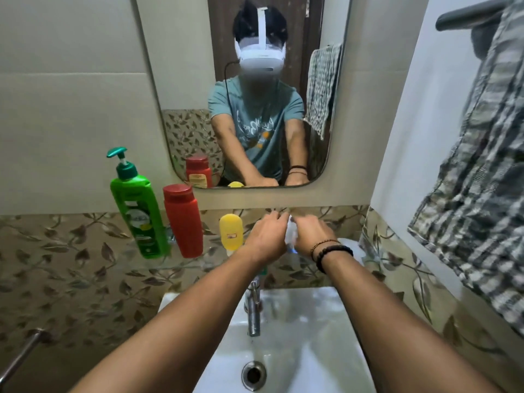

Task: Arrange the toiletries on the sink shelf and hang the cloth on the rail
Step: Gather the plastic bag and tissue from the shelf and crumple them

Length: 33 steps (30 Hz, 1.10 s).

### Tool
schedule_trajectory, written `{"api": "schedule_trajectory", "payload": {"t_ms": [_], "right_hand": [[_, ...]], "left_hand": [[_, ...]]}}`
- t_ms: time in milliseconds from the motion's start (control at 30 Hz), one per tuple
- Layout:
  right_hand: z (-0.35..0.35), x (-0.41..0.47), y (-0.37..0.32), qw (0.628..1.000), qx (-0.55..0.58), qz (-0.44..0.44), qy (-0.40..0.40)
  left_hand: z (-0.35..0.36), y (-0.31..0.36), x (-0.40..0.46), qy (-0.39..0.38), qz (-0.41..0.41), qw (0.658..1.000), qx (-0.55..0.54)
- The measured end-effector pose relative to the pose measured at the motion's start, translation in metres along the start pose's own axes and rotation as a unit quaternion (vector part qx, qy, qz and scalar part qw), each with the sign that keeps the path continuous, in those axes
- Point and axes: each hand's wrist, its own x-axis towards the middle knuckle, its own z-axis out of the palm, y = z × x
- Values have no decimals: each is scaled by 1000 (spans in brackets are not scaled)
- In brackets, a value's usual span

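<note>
Three bottles stand upright in a row on the glass shelf (158, 263) above the sink (297, 330): a green pump bottle (139, 214) at the left with its nozzle pointing left, a red bottle (183, 219) just beside it with a red cap, and a smaller yellow bottle (231, 234) resting cap-down, its rounded end up. What is inside any of them cannot be seen. To the right of the yellow bottle both hands meet over the shelf around a small white item (291, 235), upright and mostly hidden, with a trace of blue at its foot. The left hand (266, 236) curls around its left side, and the right hand (310, 234), with bead bracelets (330, 252) at the wrist, closes on its right side, fingertips at the top. A checked cloth (479, 194), grey and white, hangs lengthwise down the right wall from a dark rail (467, 17). A metal tap (253, 307) rises behind the sink bowl, spout pointing down. The mirror (255, 89) above the shelf reflects the person, the red bottle and the cloth.
</note>
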Motion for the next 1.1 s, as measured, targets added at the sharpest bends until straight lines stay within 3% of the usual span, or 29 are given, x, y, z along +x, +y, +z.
{"api": "schedule_trajectory", "payload": {"t_ms": [133,267,400,500,600,700,833,1100], "right_hand": [[15,12,11,999,45,-16,-2],[16,11,15,995,85,0,54],[-15,-3,7,981,130,-4,145],[-51,-27,-14,968,130,-41,208],[-87,-55,-58,958,118,-106,238],[-107,-77,-121,953,136,-167,212],[-83,-91,-217,936,204,-247,147],[64,-113,-388,889,339,-308,10]], "left_hand": [[19,-3,18,-28,-43,999,-2],[18,0,16,10,-33,999,2],[-13,11,0,150,0,982,-110],[-48,13,-33,272,28,942,-196],[-89,2,-76,372,51,901,-216],[-125,-24,-125,449,31,871,-198],[-150,-81,-199,496,-57,855,-139],[-122,-233,-338,480,-232,841,-87]]}}
